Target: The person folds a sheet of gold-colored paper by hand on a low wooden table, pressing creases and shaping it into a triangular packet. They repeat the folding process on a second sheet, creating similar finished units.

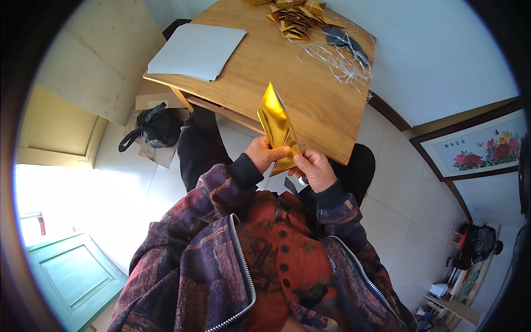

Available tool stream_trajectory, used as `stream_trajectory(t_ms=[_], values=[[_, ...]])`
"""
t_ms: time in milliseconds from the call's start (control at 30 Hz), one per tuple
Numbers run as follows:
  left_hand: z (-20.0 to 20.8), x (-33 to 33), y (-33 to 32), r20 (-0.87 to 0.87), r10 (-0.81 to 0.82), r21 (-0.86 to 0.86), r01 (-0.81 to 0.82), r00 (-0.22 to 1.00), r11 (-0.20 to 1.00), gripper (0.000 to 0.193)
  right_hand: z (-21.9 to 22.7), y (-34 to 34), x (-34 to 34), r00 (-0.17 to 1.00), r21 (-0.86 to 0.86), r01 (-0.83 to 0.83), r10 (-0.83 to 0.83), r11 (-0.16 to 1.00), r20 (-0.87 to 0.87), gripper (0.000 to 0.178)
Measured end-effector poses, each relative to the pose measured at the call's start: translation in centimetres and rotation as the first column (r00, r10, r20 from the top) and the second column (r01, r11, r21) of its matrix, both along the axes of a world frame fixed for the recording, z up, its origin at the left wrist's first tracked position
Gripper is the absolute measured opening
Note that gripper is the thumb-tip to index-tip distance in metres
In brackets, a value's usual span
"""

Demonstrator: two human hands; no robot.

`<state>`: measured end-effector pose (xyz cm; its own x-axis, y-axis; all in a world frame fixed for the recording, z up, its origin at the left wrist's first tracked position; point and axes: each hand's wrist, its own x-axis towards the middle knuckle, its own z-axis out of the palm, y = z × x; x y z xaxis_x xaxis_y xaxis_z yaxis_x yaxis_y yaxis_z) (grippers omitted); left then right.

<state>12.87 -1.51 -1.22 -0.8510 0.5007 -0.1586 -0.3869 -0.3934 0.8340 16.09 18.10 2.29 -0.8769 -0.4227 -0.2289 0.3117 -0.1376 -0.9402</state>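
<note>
A folded piece of shiny gold foil paper [276, 119] is held upright over my lap, its pointed tip aimed up toward the table. My left hand [264, 154] pinches its lower left side, thumb across the front. On the lower right side, my right hand [314, 169] grips the paper between thumb and fingers. The fingers behind the paper are partly hidden. Beyond my hands stands the wooden table [265, 61], and on its left lies a stack of pale sheets [197, 51].
At the table's far right sit many folded gold paper pieces [296, 22], loose white strings [337, 58] and a dark grey cloth-like item [347, 44]. A black plastic bag [159, 126] rests on flattened cardboard at the left. A framed flower picture [475, 146] leans at the right wall.
</note>
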Motion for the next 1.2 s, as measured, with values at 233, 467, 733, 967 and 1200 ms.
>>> stream_trajectory(t_ms=[233,467,733,967,1200], values=[[0.4,-0.5,-0.3,0.131,0.026,0.118,-0.042,0.991,0.992,0.03,0.6,0.7,0.0,0.999,0.01,0.021,-0.021,1.0,-0.044,0.021],[0.0,-1.0,-0.2,0.086,0.038,0.082,-0.045,0.996,0.996,0.029,-0.3,0.3,0.1,0.994,0.028,0.108,-0.107,0.994,-0.013,0.017],[-0.4,-1.0,-0.1,0.108,0.016,0.027,-0.019,0.994,0.999,0.025,-0.4,-0.6,0.7,0.971,0.06,0.23,-0.225,0.971,-0.074,0.018],[-0.5,-1.1,0.3,0.143,0.003,0.074,-0.013,0.99,0.997,0.023,-0.4,-1.7,1.1,0.921,0.074,0.379,-0.369,0.922,-0.124,0.021],[-0.9,-1.1,0.9,0.136,0.045,0.145,-0.065,0.99,0.987,0.023,-0.5,-1.9,1.1,0.948,0.066,0.307,-0.3,0.949,-0.104,0.027]])
